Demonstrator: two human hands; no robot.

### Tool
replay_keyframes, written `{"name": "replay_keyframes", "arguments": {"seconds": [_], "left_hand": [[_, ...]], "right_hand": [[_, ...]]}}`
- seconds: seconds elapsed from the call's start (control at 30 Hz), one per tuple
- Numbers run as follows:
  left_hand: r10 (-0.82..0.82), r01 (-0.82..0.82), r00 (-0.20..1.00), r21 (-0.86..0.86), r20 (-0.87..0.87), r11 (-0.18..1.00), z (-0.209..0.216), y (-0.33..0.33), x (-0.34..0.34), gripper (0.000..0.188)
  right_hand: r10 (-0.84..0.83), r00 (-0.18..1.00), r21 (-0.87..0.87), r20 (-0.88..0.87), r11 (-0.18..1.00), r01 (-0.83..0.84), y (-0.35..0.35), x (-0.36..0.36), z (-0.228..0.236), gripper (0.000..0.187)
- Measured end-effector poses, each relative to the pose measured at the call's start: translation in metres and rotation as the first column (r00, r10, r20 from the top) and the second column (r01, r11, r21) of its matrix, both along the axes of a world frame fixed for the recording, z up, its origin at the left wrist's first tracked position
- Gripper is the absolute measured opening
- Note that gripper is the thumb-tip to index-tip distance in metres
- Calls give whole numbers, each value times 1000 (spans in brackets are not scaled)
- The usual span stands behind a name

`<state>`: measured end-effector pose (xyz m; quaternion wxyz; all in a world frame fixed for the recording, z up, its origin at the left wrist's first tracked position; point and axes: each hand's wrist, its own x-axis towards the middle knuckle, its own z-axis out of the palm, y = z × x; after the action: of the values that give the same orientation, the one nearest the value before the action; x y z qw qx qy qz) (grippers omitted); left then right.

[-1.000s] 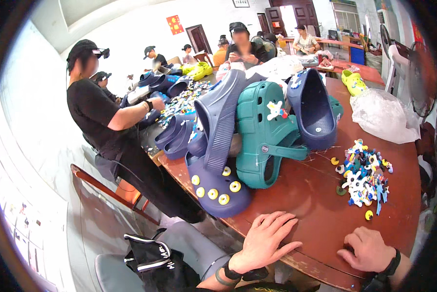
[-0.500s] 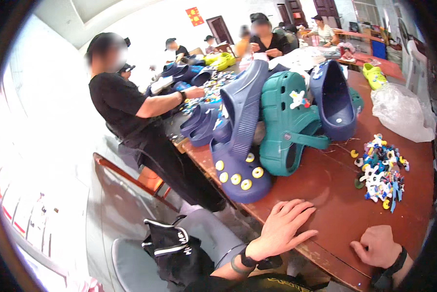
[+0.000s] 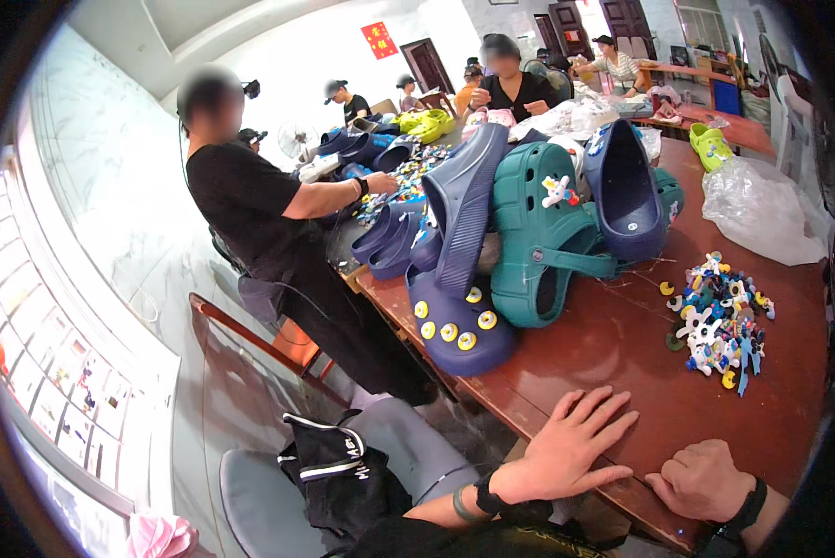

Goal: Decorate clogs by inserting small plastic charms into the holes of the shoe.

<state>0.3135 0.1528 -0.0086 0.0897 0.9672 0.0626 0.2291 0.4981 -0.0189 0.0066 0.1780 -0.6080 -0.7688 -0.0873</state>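
My left hand (image 3: 574,446) lies open at the near edge of the reddish-brown table (image 3: 603,344), palm down with its fingers spread. To its right my right hand (image 3: 704,481) rests on the tabletop as a loose fist, and no object shows in it. Beyond my right hand is a heap of small colourful shoe charms (image 3: 715,321). Past my left hand stands a pile of clogs: a navy clog (image 3: 464,339) with yellow-and-white round charms, a green clog (image 3: 534,232) with a white figure charm, and more navy clogs (image 3: 629,200) leaning on them.
A clear plastic bag (image 3: 766,209) and a lime clog (image 3: 711,147) lie at the table's far right. A person in black (image 3: 250,195) stands at the left by more clogs and charms. A grey chair (image 3: 259,493) holds a black cloth bag (image 3: 343,470). Other people sit farther back.
The whole view has shifted slightly. Both hands have moved a little relative to the table, the left one to the right, toward the right hand. The clogs and charms stay in place.
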Motion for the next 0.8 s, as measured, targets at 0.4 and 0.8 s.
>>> {"name": "replay_keyframes", "arguments": {"seconds": [0.4,0.8], "left_hand": [[-210,210,978,8,6,978,85,60,43,54],[144,-208,957,251,251,945,88,124,184,43]], "right_hand": [[126,992,54,-18,991,-125,-4,8,-3,34],[117,990,-16,-74,993,-118,6,16,-2,33]]}}
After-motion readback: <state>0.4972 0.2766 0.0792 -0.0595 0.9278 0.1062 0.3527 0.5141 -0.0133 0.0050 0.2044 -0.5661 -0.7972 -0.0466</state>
